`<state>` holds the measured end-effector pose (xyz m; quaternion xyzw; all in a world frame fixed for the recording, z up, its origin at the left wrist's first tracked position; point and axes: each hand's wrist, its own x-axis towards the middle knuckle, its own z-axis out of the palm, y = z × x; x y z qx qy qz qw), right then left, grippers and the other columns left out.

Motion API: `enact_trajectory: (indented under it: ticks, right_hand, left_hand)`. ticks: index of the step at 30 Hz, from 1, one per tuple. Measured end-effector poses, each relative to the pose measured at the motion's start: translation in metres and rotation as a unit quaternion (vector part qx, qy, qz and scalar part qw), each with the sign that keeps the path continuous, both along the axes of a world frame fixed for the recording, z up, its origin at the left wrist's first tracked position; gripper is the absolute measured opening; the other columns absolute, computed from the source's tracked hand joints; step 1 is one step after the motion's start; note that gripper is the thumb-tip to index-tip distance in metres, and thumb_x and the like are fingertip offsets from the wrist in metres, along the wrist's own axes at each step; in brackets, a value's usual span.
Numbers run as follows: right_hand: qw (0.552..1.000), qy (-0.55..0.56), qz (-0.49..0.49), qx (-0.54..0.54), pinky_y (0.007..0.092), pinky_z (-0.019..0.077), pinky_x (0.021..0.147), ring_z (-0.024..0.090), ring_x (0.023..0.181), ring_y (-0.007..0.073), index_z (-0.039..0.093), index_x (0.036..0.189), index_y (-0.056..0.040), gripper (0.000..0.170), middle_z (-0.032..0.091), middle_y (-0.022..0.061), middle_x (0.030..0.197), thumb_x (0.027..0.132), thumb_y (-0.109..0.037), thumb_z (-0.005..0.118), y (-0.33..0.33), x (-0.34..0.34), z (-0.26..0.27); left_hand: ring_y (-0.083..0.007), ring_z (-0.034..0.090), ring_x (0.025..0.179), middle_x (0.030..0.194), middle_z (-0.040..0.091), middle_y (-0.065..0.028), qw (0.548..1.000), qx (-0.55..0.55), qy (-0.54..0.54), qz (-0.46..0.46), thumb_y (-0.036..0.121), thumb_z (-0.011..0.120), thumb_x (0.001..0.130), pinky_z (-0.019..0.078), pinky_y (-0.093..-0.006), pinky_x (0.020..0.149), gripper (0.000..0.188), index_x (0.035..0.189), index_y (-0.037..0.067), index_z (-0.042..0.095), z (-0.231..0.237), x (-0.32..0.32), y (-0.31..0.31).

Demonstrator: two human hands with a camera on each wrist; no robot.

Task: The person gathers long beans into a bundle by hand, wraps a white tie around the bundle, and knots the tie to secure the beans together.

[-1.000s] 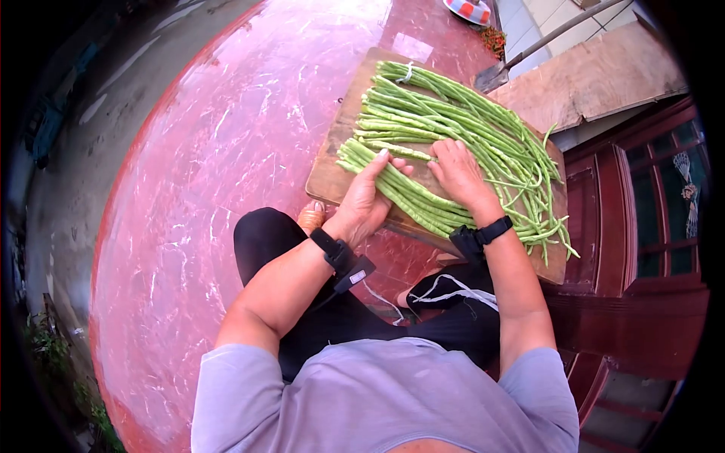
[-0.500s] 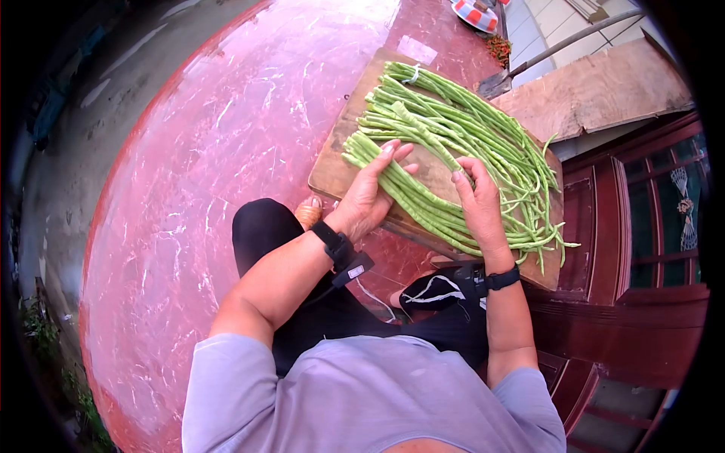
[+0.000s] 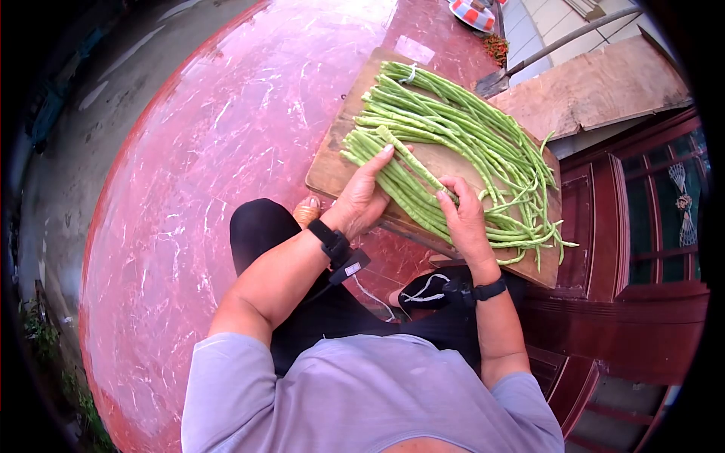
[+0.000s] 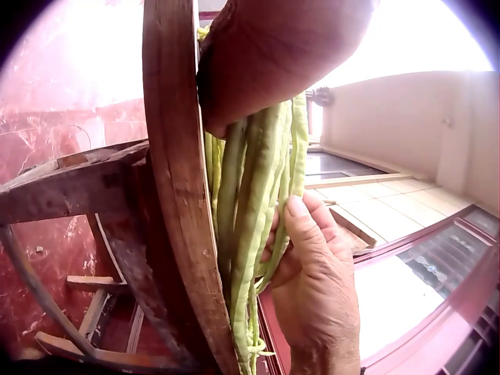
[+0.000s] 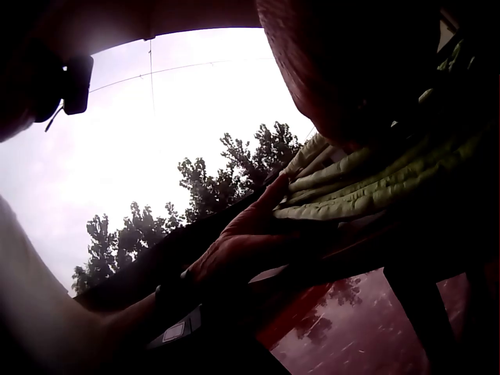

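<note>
My left hand (image 3: pixel 361 198) grips a bundle of long green beans (image 3: pixel 411 202) near their ends, its thumb lying across the top. Between the thumb and fingers of my right hand (image 3: pixel 468 223) is a pinched long bean (image 3: pixel 410 160), whose near end lies over the bundle by the left thumb. In the left wrist view the right hand's thumb (image 4: pixel 306 226) presses on this bean beside the others. A larger pile of long beans (image 3: pixel 453 124) lies behind on a wooden board (image 3: pixel 326 167), with a white tie (image 3: pixel 409 74) round its far part.
A shovel (image 3: pixel 495 81) and a plywood sheet (image 3: pixel 596 83) stand beyond the board, at right. Dark red doors (image 3: pixel 596 226) rise close on the right. A red and white bowl-like item (image 3: pixel 473 13) sits at the top. White cords (image 3: pixel 432 289) hang by the knees.
My right hand lifted a long bean off the board, then brought it left and down onto the bundle. My left hand keeps its hold, nearly in the same place.
</note>
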<state>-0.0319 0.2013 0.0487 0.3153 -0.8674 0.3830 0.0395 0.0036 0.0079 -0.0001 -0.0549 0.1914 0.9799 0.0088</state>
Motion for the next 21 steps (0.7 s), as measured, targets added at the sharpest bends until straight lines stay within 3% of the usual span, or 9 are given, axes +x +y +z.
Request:
enact_trajectory:
  ticks: [9,15,21]
  right_hand:
    - [0.999,0.045,0.014,0.026,0.0391,0.0472,0.084,0.06,0.096,0.0318,0.061,0.107,-0.0027,0.019,0.061,0.0143,0.101,0.089,-0.008,0.061,-0.002,0.0,0.006]
    - [0.995,0.071,-0.048,-0.057,0.0359,0.0477,0.083,0.06,0.094,0.0261,0.064,0.111,-0.004,0.022,0.059,0.0119,0.1,0.089,-0.004,0.062,-0.011,0.006,0.008]
    - [0.995,0.079,-0.021,-0.054,0.0337,0.0488,0.08,0.061,0.091,0.0224,0.068,0.115,-0.0106,0.028,0.059,0.0089,0.098,0.088,-0.001,0.062,-0.022,0.008,0.005]
  left_hand:
    - [-0.0194,0.056,0.113,0.12,0.063,-0.0045,1.0,0.006,-0.003,0.022,0.03,0.065,0.094,0.0409,-0.0424,0.105,0.034,0.122,0.013,0.056,0.002,0.0,0.002]
    - [-0.0193,0.056,0.112,0.12,0.062,-0.0054,0.999,0.02,-0.02,0.031,0.029,0.064,0.095,0.0419,-0.0408,0.104,0.034,0.122,0.011,0.056,-0.006,-0.002,0.004]
    - [-0.0173,0.057,0.11,0.118,0.062,-0.0044,0.999,0.03,-0.012,0.024,0.03,0.062,0.096,0.0436,-0.0363,0.102,0.033,0.12,0.008,0.056,0.003,-0.001,0.008]
